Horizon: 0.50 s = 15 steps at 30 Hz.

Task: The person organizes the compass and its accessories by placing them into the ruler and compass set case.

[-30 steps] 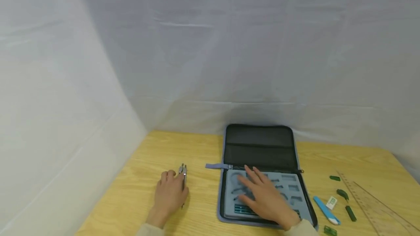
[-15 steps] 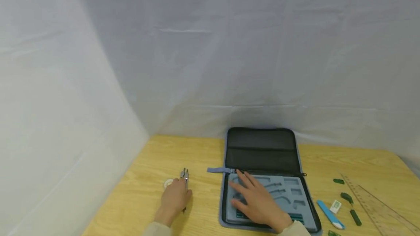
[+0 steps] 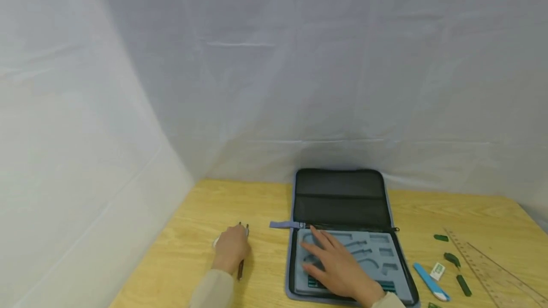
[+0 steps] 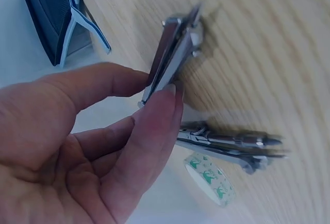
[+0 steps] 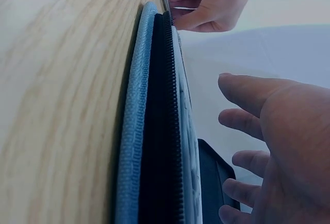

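Note:
My left hand (image 3: 231,248) reaches down at the left of the table. Its thumb and fingertips pinch a metal compass (image 4: 170,54), seen in the left wrist view. A second metal compass (image 4: 227,141) lies right beside these fingers, partly hidden by them. Close by stands a tape roll (image 4: 209,178) with green print. My right hand (image 3: 338,267), fingers spread and holding nothing, is over the grey moulded tray (image 3: 374,274) of the unzipped case (image 3: 340,198). The tray has shaped hollows, with dark green strips at its near edge, partly hidden by the hand.
Right of the case lie a blue-and-white cutter (image 3: 431,282), a white eraser (image 3: 437,271), several small green pieces (image 3: 463,285) and clear set squares (image 3: 475,260). A strap (image 3: 281,225) sticks out leftward from the case. White sheeting (image 3: 274,84) hangs behind the table.
My left hand has moved from lying beside the compasses to over them and pinches one. My right hand has shifted slightly left and down over the tray.

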### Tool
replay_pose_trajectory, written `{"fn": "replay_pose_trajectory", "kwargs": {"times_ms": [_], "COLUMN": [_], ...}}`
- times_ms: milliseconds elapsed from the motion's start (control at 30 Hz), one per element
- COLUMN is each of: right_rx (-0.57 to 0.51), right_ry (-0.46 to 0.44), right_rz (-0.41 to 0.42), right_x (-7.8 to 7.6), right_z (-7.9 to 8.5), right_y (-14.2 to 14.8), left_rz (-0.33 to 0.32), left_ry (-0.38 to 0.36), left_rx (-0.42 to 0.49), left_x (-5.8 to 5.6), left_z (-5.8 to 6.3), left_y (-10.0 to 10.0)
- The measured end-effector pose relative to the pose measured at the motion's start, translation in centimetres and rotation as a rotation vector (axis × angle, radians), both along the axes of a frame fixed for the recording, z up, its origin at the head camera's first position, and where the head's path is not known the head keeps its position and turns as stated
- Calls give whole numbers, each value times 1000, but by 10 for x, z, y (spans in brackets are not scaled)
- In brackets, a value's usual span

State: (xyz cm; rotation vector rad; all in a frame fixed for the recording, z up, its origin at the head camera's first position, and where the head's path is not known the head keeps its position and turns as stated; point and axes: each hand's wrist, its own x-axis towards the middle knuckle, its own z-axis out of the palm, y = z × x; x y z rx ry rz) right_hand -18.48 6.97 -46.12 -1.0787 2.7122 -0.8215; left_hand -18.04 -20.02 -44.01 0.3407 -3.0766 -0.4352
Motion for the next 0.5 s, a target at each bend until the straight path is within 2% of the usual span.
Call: {"fn": "replay_pose_trajectory", "kwargs": {"times_ms": [100, 300, 500], "right_rx": [-3, 9, -8], "right_ry": [-2, 5, 14], "right_rz": [2, -13, -23], "right_x": [1, 1, 2], "right_z": [-2, 2, -1], "right_y": [3, 6, 12], "left_rz": [14, -4, -7], "left_ry": [-39, -27, -16], "left_rx": [29, 80, 85], "left_x": [-3, -2, -1], "left_z": [0, -1, -4], "left_y": [0, -4, -7]}}
